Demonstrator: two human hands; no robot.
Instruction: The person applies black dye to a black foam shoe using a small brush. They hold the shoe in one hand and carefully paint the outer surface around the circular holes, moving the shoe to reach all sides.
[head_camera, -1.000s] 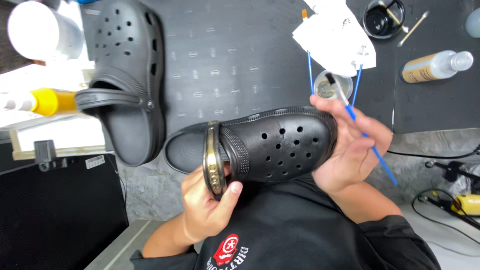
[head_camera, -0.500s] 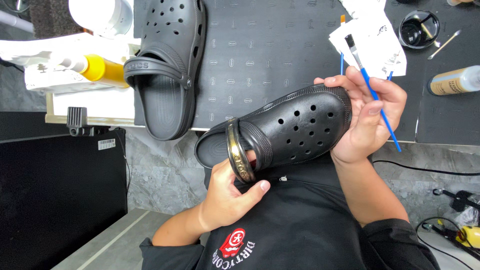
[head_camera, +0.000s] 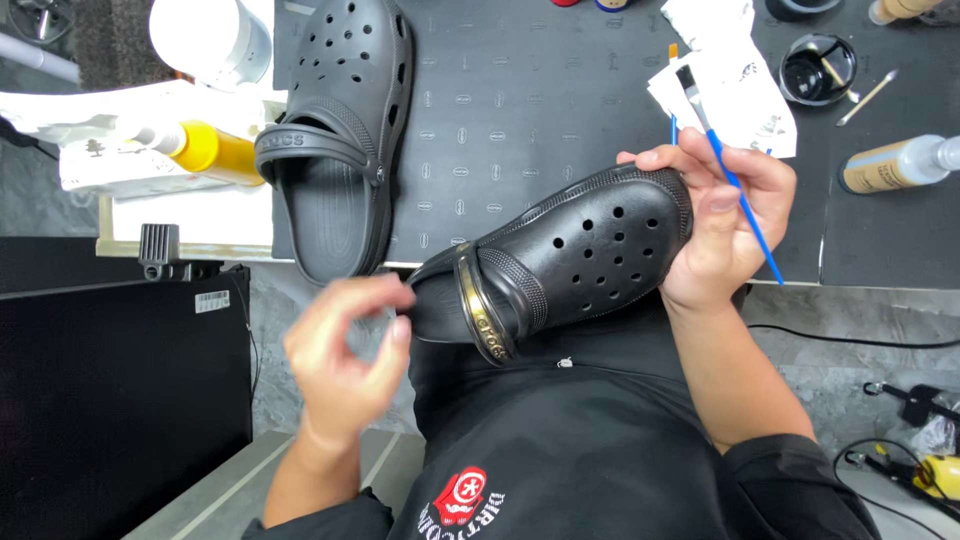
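My right hand (head_camera: 716, 225) grips the toe of a black perforated clog (head_camera: 570, 262) and also holds a blue-handled brush (head_camera: 728, 165) between its fingers. The clog is tilted, its heel strap with a gold-coloured band (head_camera: 482, 305) pointing toward me. My left hand (head_camera: 345, 360) hovers just left of the clog's heel, fingers loosely curled and blurred, holding nothing. A second black clog (head_camera: 340, 130) lies upright on the dark mat (head_camera: 540, 120) at the upper left.
A yellow bottle (head_camera: 205, 150) and a white round container (head_camera: 210, 40) sit at the upper left. Crumpled white paper (head_camera: 735, 85), a small black dish (head_camera: 818, 68) and a tan bottle (head_camera: 895, 165) are at the upper right. Cables (head_camera: 900, 400) lie on the grey floor.
My left hand has let go of the clog's heel strap and pulled away to the left. The right hand keeps holding the clog and brush.
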